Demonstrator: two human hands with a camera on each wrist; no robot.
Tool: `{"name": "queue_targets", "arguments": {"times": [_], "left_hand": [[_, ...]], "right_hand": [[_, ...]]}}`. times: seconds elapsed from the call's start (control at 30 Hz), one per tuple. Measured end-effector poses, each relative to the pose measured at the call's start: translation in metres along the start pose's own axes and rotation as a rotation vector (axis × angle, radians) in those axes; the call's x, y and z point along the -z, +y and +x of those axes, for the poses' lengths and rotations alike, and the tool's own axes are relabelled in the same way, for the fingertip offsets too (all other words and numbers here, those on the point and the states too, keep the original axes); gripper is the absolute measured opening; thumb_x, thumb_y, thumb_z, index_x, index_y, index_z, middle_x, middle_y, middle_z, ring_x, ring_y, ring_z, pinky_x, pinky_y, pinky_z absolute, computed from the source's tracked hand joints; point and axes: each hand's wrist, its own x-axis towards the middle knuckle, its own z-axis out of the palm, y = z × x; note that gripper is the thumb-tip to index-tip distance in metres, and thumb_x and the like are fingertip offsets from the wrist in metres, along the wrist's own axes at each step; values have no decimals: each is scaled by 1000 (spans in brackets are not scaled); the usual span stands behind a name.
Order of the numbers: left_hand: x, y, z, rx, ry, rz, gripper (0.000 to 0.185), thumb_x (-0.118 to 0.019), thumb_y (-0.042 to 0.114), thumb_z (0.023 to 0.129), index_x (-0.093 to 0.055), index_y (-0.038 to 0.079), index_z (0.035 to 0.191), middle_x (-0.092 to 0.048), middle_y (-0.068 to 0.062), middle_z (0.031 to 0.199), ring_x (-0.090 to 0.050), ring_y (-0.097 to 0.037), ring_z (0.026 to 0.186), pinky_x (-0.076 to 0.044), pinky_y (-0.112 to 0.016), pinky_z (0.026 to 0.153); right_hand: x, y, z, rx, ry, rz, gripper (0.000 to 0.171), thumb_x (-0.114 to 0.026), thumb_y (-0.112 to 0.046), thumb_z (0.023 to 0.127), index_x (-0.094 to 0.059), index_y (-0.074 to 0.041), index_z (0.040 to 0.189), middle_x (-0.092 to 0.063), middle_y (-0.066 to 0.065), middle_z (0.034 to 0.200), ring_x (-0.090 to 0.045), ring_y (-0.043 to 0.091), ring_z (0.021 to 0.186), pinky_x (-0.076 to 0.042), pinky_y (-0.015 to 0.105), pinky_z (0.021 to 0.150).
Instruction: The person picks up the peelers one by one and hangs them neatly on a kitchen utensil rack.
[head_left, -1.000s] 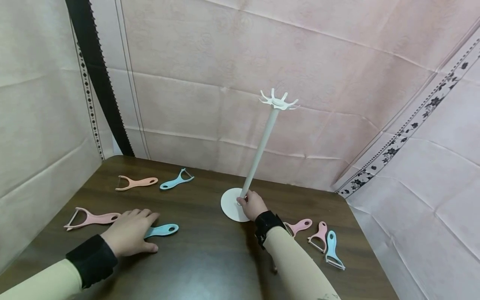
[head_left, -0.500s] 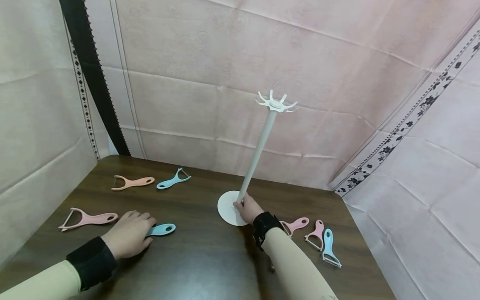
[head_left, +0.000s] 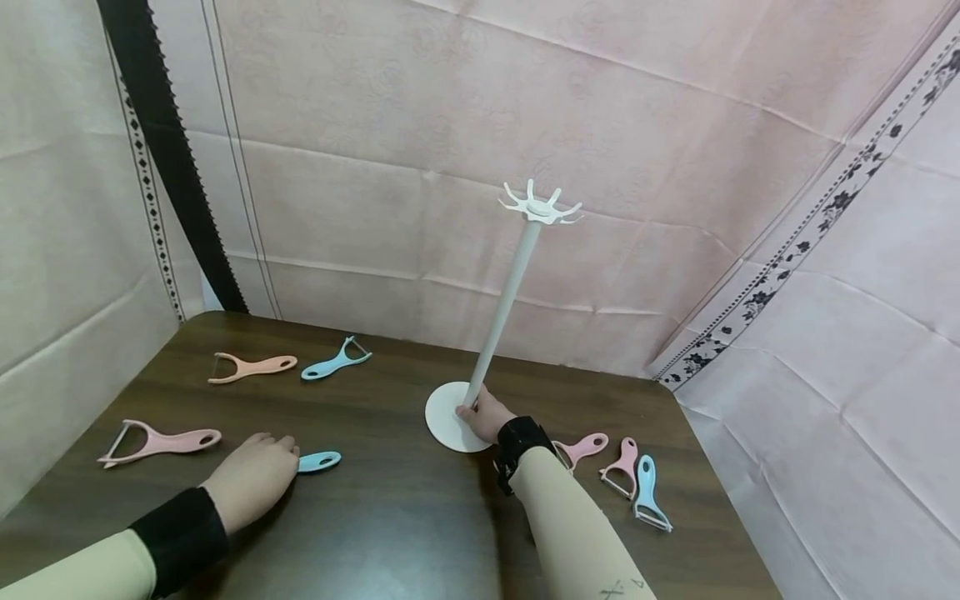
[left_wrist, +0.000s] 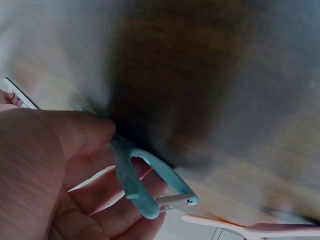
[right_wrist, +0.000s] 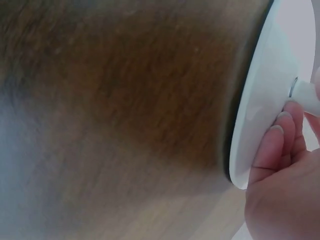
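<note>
The dark brown wooden table (head_left: 405, 508) shows a visible grain and a soft sheen under the light. The tall white hook stand (head_left: 501, 317) looks like smooth matt plastic, its round base (right_wrist: 260, 115) slightly glossy at the rim. The light blue Y-shaped peeler (left_wrist: 145, 185) in the left hand (head_left: 251, 479) is smooth plastic with a small metal blade. The pink peeler (head_left: 157, 440) and the other pink, peach and blue peelers look like the same smooth matt plastic. The pale pink wall covering (head_left: 600, 125) resembles creased, matt non-woven cloth. The black cuffs (head_left: 180, 537) and beige sleeves look like soft fabric.
</note>
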Motion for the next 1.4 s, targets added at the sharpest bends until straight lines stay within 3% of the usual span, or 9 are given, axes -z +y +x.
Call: {"name": "queue_targets", "arguments": {"times": [0.3, 0.53, 0.73, 0.87, 1.03, 1.2, 1.3, 1.4], "left_hand": [[5, 0, 7, -10, -6, -11, 22, -66, -4, 81, -62, 12, 67, -54, 2, 61, -51, -14, 54, -44, -38, 55], [9, -6, 10, -13, -32, -54, 19, -69, -4, 80, -61, 11, 72, -54, 1, 65, -52, -17, 59, -47, -38, 56], [12, -16, 19, 65, -71, -127, 17, -65, -2, 84, -61, 11, 74, -53, 0, 65, -50, -17, 58, -46, -38, 55], [15, -18, 27, 83, -76, -191, 15, -65, 0, 84, -61, 11, 74, -52, 1, 65, -46, -17, 58, -43, -36, 55], [25, -16, 40, 67, -3, -257, 19, -66, 2, 83, -59, 13, 70, -47, 5, 62, -42, -14, 55, -39, -32, 51], [42, -14, 65, 40, 85, -355, 18, -66, 4, 86, -62, 15, 72, -46, 8, 61, -40, -9, 52, -35, -27, 49], [57, -11, 84, 51, 160, -429, 16, -63, 7, 90, -61, 14, 75, -46, 7, 61, -40, -9, 51, -34, -27, 47], [76, -8, 105, 105, 259, -519, 11, -59, 12, 95, -65, 11, 86, -48, 5, 64, -42, -10, 52, -36, -29, 47]], "right_hand": [[2, 4, -4, 11, -2, 43, 52, -58, -32, 98, -36, -8, 138, -56, 14, 112, -54, 29, 105, -42, 47, 93], [2, -2, -7, -1, 14, 8, 44, -57, -32, 98, -43, -6, 131, -57, 12, 109, -54, 28, 105, -42, 46, 93], [1, -1, -6, 31, -20, -37, 21, -53, -28, 101, -58, -13, 114, -58, 7, 105, -51, 25, 100, -40, 43, 91], [0, 1, -7, 34, -24, -30, 15, -53, -27, 101, -60, -17, 109, -58, 4, 101, -49, 23, 96, -38, 41, 88], [-1, 1, -8, 52, -10, -41, 13, -54, -24, 100, -61, -16, 108, -59, 4, 99, -49, 23, 94, -38, 40, 87], [-3, -1, -10, 64, 7, -49, 11, -55, -23, 100, -61, -17, 106, -58, 3, 95, -48, 23, 94, -38, 39, 86], [-3, -1, -11, 62, 10, -56, 9, -56, -23, 99, -61, -18, 105, -55, 3, 94, -44, 25, 97, -35, 42, 88], [-3, 1, -11, 62, 12, -72, 9, -56, -23, 99, -60, -19, 106, -53, 3, 95, -40, 28, 101, -32, 46, 92]]}}
